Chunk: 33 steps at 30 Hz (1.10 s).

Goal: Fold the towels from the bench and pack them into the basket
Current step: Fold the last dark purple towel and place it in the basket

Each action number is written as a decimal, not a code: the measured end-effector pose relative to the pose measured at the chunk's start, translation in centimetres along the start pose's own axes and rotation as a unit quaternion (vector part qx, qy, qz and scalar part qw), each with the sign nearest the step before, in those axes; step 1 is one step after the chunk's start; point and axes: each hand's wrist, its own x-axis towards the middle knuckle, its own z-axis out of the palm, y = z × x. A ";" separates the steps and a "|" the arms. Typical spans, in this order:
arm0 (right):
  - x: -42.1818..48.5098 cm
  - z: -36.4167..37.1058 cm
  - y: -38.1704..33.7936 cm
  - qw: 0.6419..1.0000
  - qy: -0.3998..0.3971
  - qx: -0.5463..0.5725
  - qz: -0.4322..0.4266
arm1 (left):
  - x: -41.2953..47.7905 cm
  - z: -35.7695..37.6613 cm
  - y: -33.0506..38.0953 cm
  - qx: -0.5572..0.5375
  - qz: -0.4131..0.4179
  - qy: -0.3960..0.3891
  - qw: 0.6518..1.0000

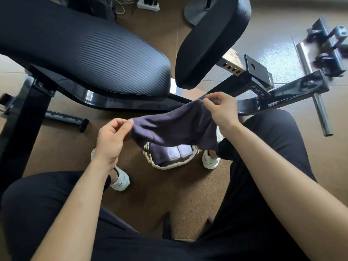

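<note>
A dark purple towel [173,127] hangs stretched between my two hands, above the floor in front of the bench. My left hand [111,138] pinches its left corner with thumb and fingers. My right hand [222,110] pinches the upper right corner, a bit higher and farther away. Directly below the towel sits a pale woven basket [169,164] on the floor between my feet, holding folded purple and lighter towels [175,152]. The hanging towel hides the basket's far side. The black padded bench [90,53] stretches across the upper left, with no towel on the part I see.
A second black pad [212,38] tilts up at the centre top. The bench's black steel frame [282,91] and a metal bar [320,112] spread to the right. My white shoes [120,180] flank the basket on the brown floor. A power strip [148,5] and cables lie beyond the bench.
</note>
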 end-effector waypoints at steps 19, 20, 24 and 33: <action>-7.2 5.8 -0.6 0.971 -0.231 0.056 0.029 | -1.6 4.3 -0.3 0.068 -0.007 -0.015 0.998; -7.3 5.8 -0.5 0.972 -0.232 0.043 0.018 | -1.6 4.3 -0.3 0.081 -0.004 -0.016 0.997; -7.9 5.8 -0.7 0.966 -0.255 0.050 0.007 | -1.8 4.4 0.0 0.112 0.007 -0.026 0.993; -8.1 6.1 -0.5 0.949 -0.309 0.042 -0.046 | -1.5 3.8 0.1 0.179 0.068 -0.012 0.981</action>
